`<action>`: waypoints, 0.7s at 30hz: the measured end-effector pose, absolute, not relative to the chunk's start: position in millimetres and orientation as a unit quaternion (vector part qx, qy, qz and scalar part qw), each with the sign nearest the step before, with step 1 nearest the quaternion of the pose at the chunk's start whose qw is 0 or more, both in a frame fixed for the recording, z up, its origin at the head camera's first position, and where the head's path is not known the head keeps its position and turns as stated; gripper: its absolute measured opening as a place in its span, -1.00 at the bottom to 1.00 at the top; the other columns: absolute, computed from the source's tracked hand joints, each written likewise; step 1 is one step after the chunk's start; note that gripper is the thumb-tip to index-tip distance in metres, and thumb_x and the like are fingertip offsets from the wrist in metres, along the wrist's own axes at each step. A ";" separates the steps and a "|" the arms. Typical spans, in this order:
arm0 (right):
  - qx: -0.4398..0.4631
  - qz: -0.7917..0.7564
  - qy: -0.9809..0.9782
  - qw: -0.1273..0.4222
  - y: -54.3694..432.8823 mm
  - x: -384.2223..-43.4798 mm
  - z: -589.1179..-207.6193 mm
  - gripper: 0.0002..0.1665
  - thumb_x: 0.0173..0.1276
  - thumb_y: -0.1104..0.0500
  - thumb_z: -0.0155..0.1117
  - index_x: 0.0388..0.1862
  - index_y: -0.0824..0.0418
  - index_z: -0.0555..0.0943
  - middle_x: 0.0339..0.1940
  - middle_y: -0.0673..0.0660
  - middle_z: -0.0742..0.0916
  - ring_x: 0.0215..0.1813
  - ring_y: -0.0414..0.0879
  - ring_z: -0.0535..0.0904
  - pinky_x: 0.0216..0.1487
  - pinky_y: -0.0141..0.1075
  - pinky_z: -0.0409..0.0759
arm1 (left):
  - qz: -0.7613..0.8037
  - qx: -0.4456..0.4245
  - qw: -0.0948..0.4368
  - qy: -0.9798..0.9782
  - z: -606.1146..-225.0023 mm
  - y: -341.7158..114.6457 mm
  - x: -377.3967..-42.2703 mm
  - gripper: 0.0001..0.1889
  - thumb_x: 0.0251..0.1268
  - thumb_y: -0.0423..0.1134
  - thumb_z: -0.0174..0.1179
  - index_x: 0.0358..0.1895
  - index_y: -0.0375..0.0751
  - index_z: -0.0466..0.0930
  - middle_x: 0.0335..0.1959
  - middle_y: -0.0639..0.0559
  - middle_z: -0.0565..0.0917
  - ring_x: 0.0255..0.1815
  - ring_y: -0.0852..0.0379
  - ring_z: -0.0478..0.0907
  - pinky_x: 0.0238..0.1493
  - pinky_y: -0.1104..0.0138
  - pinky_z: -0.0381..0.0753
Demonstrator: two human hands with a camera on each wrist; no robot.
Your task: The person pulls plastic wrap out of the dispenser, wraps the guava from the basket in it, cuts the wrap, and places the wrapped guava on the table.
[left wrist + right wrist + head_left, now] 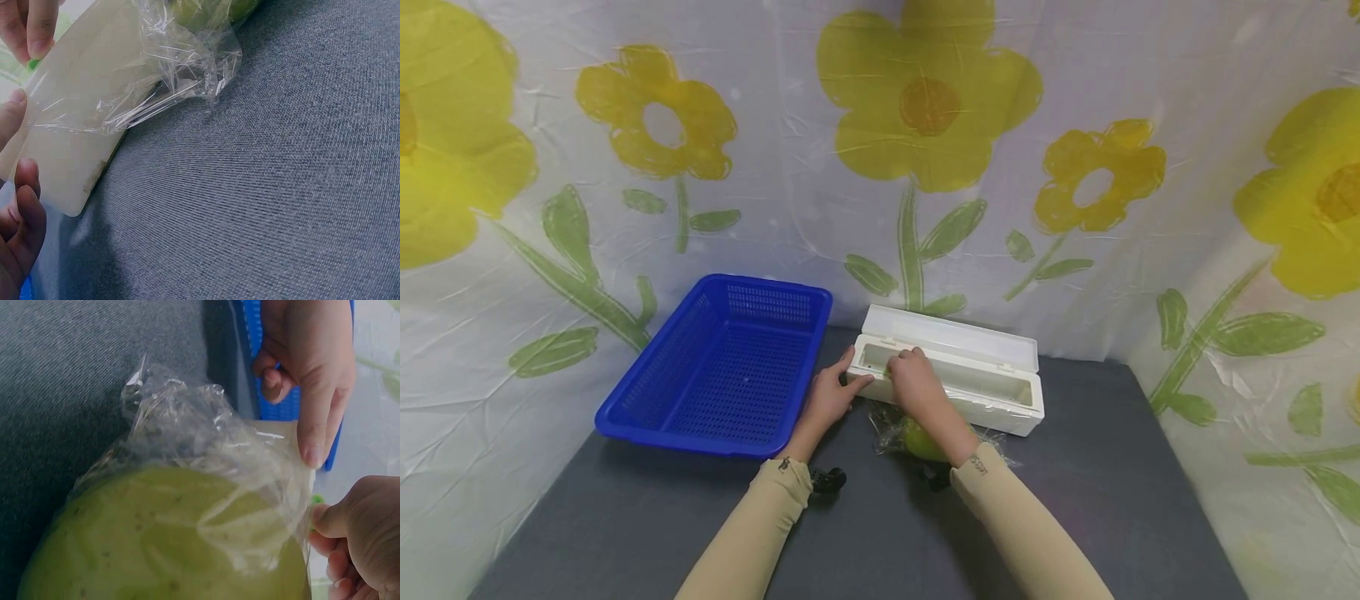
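Note:
A long white cling film dispenser [1000,413] lies with its hinged lid [955,335] swung back. My left hand [827,398] holds its left end, thumb on the front rim and fingers round the corner. Over the box's front edge, my right hand [917,385] pinches a small green slide cutter [34,64], mostly hidden by the fingers. Clear cling film [194,81] runs down the front wall to a big yellow-green fruit [156,537] with dark specks. Crumpled film covers this fruit, which rests on the table before the box, partly behind my right wrist.
A blue perforated basket [737,379] stands to the left, its rim close to my left forearm. The table has a dark grey cloth [880,533]. Behind it hangs a white curtain [782,167] with yellow flowers.

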State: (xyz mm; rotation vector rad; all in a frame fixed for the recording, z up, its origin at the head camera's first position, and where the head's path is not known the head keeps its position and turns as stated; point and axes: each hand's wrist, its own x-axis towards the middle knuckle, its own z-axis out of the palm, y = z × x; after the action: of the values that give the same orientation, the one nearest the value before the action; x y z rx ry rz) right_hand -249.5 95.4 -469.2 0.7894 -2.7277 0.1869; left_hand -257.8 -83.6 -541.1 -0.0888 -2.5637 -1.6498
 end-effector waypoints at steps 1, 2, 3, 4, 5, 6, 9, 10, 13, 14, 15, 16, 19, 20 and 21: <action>0.275 0.065 -0.947 0.151 96.8 -249.5 -469.7 -0.93 0.29 0.42 0.44 -0.36 0.30 0.75 -0.37 0.21 0.75 -0.30 0.11 0.57 -0.10 -0.08 0.56 | -0.542 -0.030 0.046 -0.839 -541.1 -83.3 -257.7 -0.16 0.39 -0.08 0.47 0.64 -0.18 0.29 0.38 -0.24 0.61 -0.77 0.21 0.45 -0.62 0.36 0.50; 0.276 0.067 -0.946 0.155 98.3 -249.4 -470.0 -0.93 0.28 0.42 0.44 -0.37 0.30 0.74 -0.37 0.21 0.75 -0.31 0.11 0.57 -0.10 -0.08 0.56 | -0.543 -0.032 0.047 -0.838 -540.8 -83.1 -257.3 -0.17 0.39 -0.09 0.46 0.64 -0.19 0.29 0.38 -0.24 0.61 -0.77 0.21 0.44 -0.62 0.36 0.50; 0.277 0.067 -0.946 0.158 99.8 -249.3 -470.2 -0.93 0.28 0.42 0.44 -0.38 0.29 0.74 -0.38 0.20 0.75 -0.31 0.11 0.57 -0.10 -0.08 0.56 | -0.544 -0.033 0.049 -0.837 -540.4 -83.1 -257.0 -0.17 0.39 -0.09 0.46 0.64 -0.19 0.29 0.38 -0.25 0.61 -0.77 0.21 0.44 -0.62 0.35 0.50; 0.277 0.069 -0.945 0.158 101.2 -249.0 -470.3 -0.92 0.29 0.42 0.44 -0.38 0.29 0.74 -0.37 0.20 0.76 -0.30 0.11 0.58 -0.10 -0.08 0.56 | -0.543 -0.033 0.050 -0.837 -540.4 -83.0 -257.1 -0.17 0.40 -0.09 0.46 0.64 -0.19 0.29 0.38 -0.24 0.60 -0.77 0.20 0.44 -0.62 0.35 0.50; 0.277 0.067 -0.945 0.158 102.7 -248.6 -470.6 -0.92 0.30 0.41 0.44 -0.37 0.29 0.74 -0.37 0.20 0.76 -0.30 0.11 0.58 -0.09 -0.08 0.55 | -0.543 -0.034 0.050 -0.837 -540.2 -83.1 -257.1 -0.17 0.40 -0.09 0.46 0.63 -0.19 0.29 0.39 -0.24 0.60 -0.77 0.20 0.44 -0.62 0.35 0.50; 0.277 0.068 -0.945 0.157 104.2 -248.5 -470.9 -0.93 0.31 0.41 0.44 -0.37 0.30 0.75 -0.37 0.20 0.76 -0.30 0.11 0.59 -0.08 -0.08 0.55 | -0.543 -0.034 0.051 -0.837 -540.1 -83.2 -257.1 -0.17 0.39 -0.09 0.46 0.63 -0.19 0.29 0.39 -0.24 0.60 -0.77 0.20 0.44 -0.62 0.35 0.50; 0.278 0.065 -0.946 0.156 109.2 -247.5 -471.3 -0.93 0.35 0.39 0.42 -0.35 0.29 0.75 -0.36 0.19 0.76 -0.28 0.10 0.61 -0.06 -0.10 0.54 | -0.543 -0.035 0.051 -0.837 -540.4 -83.5 -257.5 -0.17 0.38 -0.10 0.47 0.63 -0.20 0.30 0.38 -0.24 0.61 -0.77 0.21 0.45 -0.62 0.35 0.50; 0.278 0.063 -0.946 0.155 111.2 -247.0 -471.2 -0.93 0.36 0.39 0.41 -0.35 0.29 0.75 -0.37 0.19 0.76 -0.28 0.10 0.61 -0.06 -0.10 0.54 | -0.543 -0.034 0.051 -0.837 -540.6 -83.6 -257.6 -0.17 0.38 -0.10 0.47 0.63 -0.20 0.30 0.37 -0.24 0.61 -0.76 0.21 0.45 -0.62 0.35 0.50; 0.275 0.064 -0.947 0.153 118.3 -244.8 -470.6 -0.92 0.39 0.39 0.39 -0.31 0.29 0.76 -0.35 0.19 0.77 -0.26 0.10 0.61 -0.05 -0.11 0.54 | -0.545 -0.034 0.051 -0.836 -541.6 -83.8 -258.2 -0.17 0.38 -0.10 0.47 0.63 -0.21 0.30 0.34 -0.25 0.63 -0.76 0.22 0.45 -0.61 0.36 0.50; 0.271 0.068 -0.948 0.151 121.3 -243.5 -470.1 -0.92 0.40 0.40 0.38 -0.30 0.30 0.77 -0.33 0.19 0.77 -0.25 0.10 0.62 -0.04 -0.10 0.56 | -0.546 -0.034 0.052 -0.836 -541.6 -83.6 -258.3 -0.17 0.38 -0.10 0.48 0.63 -0.21 0.30 0.34 -0.25 0.64 -0.76 0.22 0.45 -0.61 0.36 0.50; 0.267 0.073 -0.950 0.147 124.3 -242.4 -469.7 -0.92 0.41 0.40 0.37 -0.28 0.30 0.77 -0.32 0.19 0.78 -0.24 0.11 0.62 -0.03 -0.10 0.57 | -0.546 -0.034 0.052 -0.835 -541.7 -83.5 -258.4 -0.17 0.38 -0.10 0.48 0.63 -0.22 0.30 0.34 -0.25 0.64 -0.76 0.22 0.45 -0.61 0.36 0.50; 0.261 0.079 -0.952 0.140 127.2 -241.3 -469.5 -0.91 0.42 0.40 0.36 -0.26 0.31 0.78 -0.29 0.20 0.78 -0.21 0.12 0.63 0.00 -0.09 0.58 | -0.547 -0.035 0.053 -0.835 -541.8 -83.5 -258.6 -0.17 0.38 -0.10 0.48 0.62 -0.22 0.30 0.35 -0.24 0.63 -0.76 0.22 0.46 -0.60 0.36 0.50; 0.239 0.101 -0.958 0.119 134.7 -237.6 -468.8 -0.91 0.45 0.39 0.36 -0.20 0.32 0.79 -0.24 0.22 0.78 -0.14 0.15 0.68 0.04 -0.07 0.66 | -0.548 -0.035 0.052 -0.834 -542.0 -83.5 -258.7 -0.16 0.38 -0.10 0.48 0.62 -0.23 0.30 0.37 -0.24 0.62 -0.76 0.20 0.46 -0.59 0.35 0.51; 0.233 0.108 -0.960 0.111 136.6 -236.6 -468.5 -0.91 0.46 0.39 0.36 -0.18 0.32 0.79 -0.22 0.23 0.77 -0.13 0.16 0.69 0.03 -0.06 0.69 | -0.548 -0.035 0.051 -0.834 -542.2 -83.6 -258.9 -0.16 0.38 -0.10 0.47 0.63 -0.22 0.29 0.36 -0.23 0.62 -0.76 0.20 0.46 -0.59 0.34 0.51; 0.228 0.112 -0.961 0.105 138.3 -235.8 -468.1 -0.91 0.47 0.38 0.35 -0.17 0.32 0.79 -0.21 0.23 0.77 -0.12 0.16 0.70 0.03 -0.04 0.70 | -0.548 -0.034 0.048 -0.835 -542.3 -83.6 -259.1 -0.16 0.38 -0.09 0.47 0.63 -0.21 0.28 0.36 -0.23 0.62 -0.76 0.20 0.47 -0.59 0.34 0.51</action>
State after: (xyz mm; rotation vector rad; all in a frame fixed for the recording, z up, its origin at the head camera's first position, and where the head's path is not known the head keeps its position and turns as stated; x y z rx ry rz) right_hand -235.8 138.3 -468.1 0.6729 -2.8340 0.3290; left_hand -259.1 -83.6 -542.3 -0.1035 -2.5444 -1.6694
